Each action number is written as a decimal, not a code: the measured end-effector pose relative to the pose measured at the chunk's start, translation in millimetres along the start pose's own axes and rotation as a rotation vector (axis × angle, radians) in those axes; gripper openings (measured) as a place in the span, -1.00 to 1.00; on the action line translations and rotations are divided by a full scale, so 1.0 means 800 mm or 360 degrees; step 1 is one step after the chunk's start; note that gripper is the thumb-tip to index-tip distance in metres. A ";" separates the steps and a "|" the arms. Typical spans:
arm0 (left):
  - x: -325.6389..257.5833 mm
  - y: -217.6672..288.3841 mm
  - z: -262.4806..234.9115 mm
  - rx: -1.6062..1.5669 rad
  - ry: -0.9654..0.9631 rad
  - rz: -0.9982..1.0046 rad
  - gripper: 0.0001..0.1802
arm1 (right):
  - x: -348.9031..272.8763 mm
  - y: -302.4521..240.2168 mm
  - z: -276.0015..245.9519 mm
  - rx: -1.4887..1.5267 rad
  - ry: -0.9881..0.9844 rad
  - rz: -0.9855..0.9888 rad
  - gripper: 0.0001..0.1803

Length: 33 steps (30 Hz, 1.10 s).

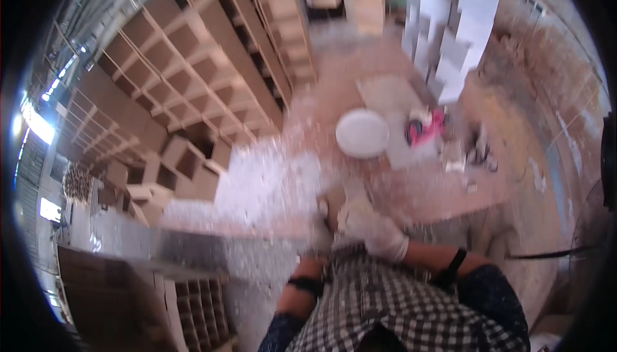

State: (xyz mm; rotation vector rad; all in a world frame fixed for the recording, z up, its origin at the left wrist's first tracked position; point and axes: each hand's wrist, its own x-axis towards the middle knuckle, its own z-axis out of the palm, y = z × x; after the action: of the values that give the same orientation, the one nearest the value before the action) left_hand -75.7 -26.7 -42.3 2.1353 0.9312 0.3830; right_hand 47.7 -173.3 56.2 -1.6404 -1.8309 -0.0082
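Right glove: the white-gloved right hand (376, 228) is by a small, pale, blurry thing (355, 190); I cannot tell if its fingers grip it
Left glove: the blurry, gloved left hand (318, 233) is just beside the right; its fingers are too smeared to tell
Pale thing: in front of the body, near the wide red-brown table's (308, 121) close edge
Work: looks like a close two-hand job
Next move: probably needs both hands steady together

Checked garment (379, 307): black-and-white squares, as my feed shows it
Sleeves (491, 297): dark blue, ending around the elbows
Forearm straps (305, 284): black, one per arm
Right glove (385, 239): whitish; I see it slightly blurred
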 end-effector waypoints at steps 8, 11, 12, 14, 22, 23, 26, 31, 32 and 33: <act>0.015 -0.005 0.002 -0.2527 -0.0108 -0.0616 -0.50 | 0.018 0.016 -0.023 0.0104 0.0007 0.0525 -0.56; 0.008 -0.012 0.004 -0.2531 -0.0053 -0.0658 -0.49 | 0.043 0.029 -0.006 0.1045 0.0503 0.0964 -0.59; 0.006 -0.014 0.004 -0.2534 -0.0046 -0.0659 -0.49 | 0.065 0.026 -0.016 0.0916 0.0539 0.0967 -0.59; 0.007 -0.006 0.003 -0.2547 -0.0071 -0.0659 -0.49 | 0.076 0.066 0.024 0.0872 0.0478 0.0871 -0.63; 0.010 -0.017 0.000 -0.2621 -0.0132 -0.0715 -0.50 | 0.084 0.010 0.037 0.0122 -0.0689 0.0959 -0.59; 0.009 -0.019 -0.001 -0.2660 -0.0174 -0.0809 -0.50 | 0.071 0.008 0.040 0.0127 -0.0694 0.0963 -0.59; 0.010 -0.023 0.006 -0.2768 -0.0122 -0.0824 -0.51 | 0.004 0.002 0.036 -0.0333 -0.0236 0.0102 -0.54; 0.011 -0.009 -0.001 -0.2550 -0.0156 -0.0739 -0.53 | -0.039 0.032 0.042 -0.0555 -0.0206 -0.0201 -0.57; 0.011 -0.007 -0.002 -0.2528 -0.0155 -0.0775 -0.52 | -0.046 0.039 0.043 -0.0560 -0.0204 -0.0198 -0.57; 0.010 -0.009 -0.002 -0.2527 -0.0155 -0.0773 -0.52 | -0.051 0.043 0.045 -0.0549 -0.0247 -0.0148 -0.58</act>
State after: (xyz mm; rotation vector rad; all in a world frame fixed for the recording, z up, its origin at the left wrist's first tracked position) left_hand -74.3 -17.1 -46.8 0.4615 0.6302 0.4980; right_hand 60.8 -186.9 -5.8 -1.8280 -2.1144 -0.2572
